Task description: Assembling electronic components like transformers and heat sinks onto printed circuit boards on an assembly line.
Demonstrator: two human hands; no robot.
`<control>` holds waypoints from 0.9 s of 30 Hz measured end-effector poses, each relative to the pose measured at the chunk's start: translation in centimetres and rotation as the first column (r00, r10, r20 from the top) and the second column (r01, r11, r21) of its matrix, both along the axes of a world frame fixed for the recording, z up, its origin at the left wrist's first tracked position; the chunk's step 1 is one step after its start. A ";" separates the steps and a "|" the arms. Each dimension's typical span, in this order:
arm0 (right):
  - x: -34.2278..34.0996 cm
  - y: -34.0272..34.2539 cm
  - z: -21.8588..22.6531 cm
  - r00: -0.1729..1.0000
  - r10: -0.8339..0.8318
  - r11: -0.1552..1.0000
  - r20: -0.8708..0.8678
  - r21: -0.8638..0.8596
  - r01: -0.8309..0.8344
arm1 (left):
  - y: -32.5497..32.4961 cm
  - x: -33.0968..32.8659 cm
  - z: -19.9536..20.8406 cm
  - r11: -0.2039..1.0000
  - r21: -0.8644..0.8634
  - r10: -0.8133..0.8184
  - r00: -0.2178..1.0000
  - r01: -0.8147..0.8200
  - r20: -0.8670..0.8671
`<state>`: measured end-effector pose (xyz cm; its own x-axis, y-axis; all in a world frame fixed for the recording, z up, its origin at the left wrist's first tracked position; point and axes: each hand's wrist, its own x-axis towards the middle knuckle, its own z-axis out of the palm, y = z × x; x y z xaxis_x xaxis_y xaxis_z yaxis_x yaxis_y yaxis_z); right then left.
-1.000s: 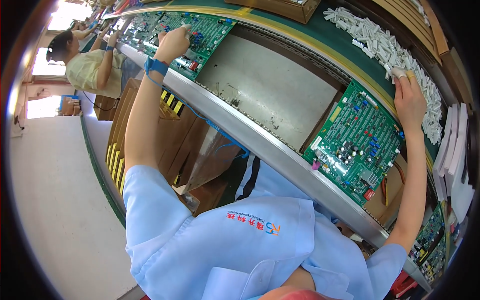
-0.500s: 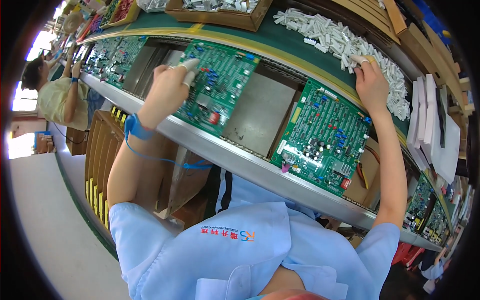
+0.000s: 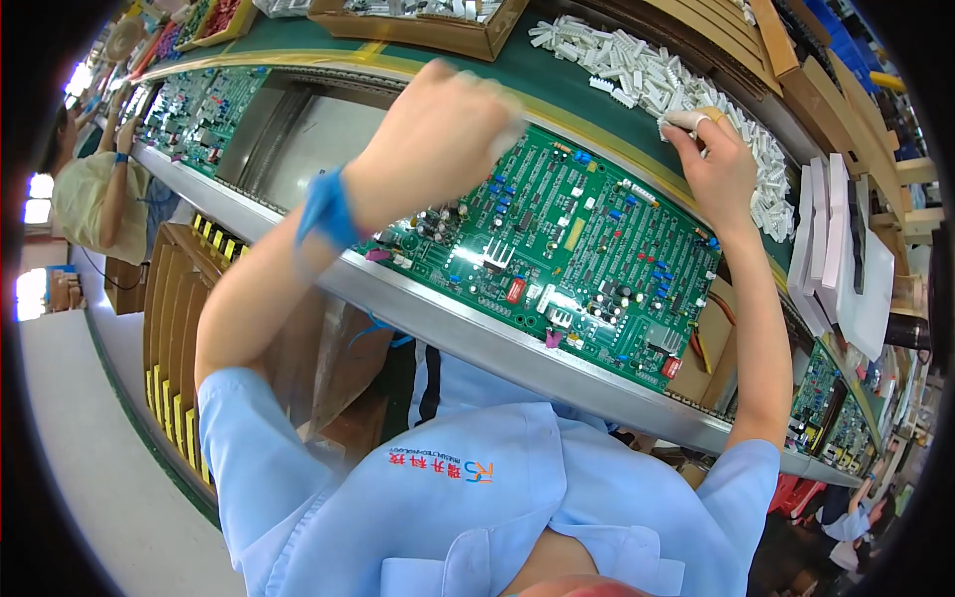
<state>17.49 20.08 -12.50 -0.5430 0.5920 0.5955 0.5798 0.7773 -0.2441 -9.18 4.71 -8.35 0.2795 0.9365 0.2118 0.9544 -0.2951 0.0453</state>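
Observation:
Two green circuit boards lie edge to edge on the rail line before me, a left board (image 3: 468,239) and a right board (image 3: 637,269). My left hand (image 3: 448,129), with a blue wrist strap (image 3: 328,211), is above the left board and hides part of it; its fingers are smeared by motion. At the near left edge of the white connector pile (image 3: 647,70), my right hand (image 3: 718,164) pinches a small white connector (image 3: 665,123) between thumb and index finger. Pale covers sit on some of its fingertips.
Metal rails (image 3: 428,306) carry the boards, with more boards (image 3: 194,114) at the far left. A cardboard box of parts (image 3: 418,32) stands behind. White panels (image 3: 846,249) lean at the right. Another person (image 3: 95,194) works at the left.
The left board has slid right until it meets the right board. My left hand has moved right and lifted off it. My right hand now pinches a connector at the pile's edge.

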 end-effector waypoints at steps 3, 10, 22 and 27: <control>-2.5 -1.7 0.8 0.992 0.118 0.993 -0.043 -0.017 -0.119 | 7.3 0.5 -1.9 0.979 0.163 -0.128 0.991 0.121 0.032; -5.1 -4.7 1.2 0.968 0.250 0.963 0.024 -0.110 -0.246 | 15.3 2.4 -5.5 0.998 0.037 -0.064 0.986 0.059 0.153; -13.1 -4.8 0.6 0.942 0.306 0.952 0.138 -0.040 -0.304 | 9.4 -3.7 2.1 0.998 0.039 0.019 0.905 -0.040 0.426; -16.1 -4.1 -0.5 0.913 0.305 0.947 0.270 -0.188 -0.261 | 0.1 -5.9 6.2 0.948 -0.271 0.289 0.810 -0.167 0.511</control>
<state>1.44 15.97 -13.05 -0.8370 0.4546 0.3046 0.4027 0.8886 -0.2196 -15.09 4.82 -2.17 -0.0487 0.9969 0.0612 0.7966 0.0018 0.6045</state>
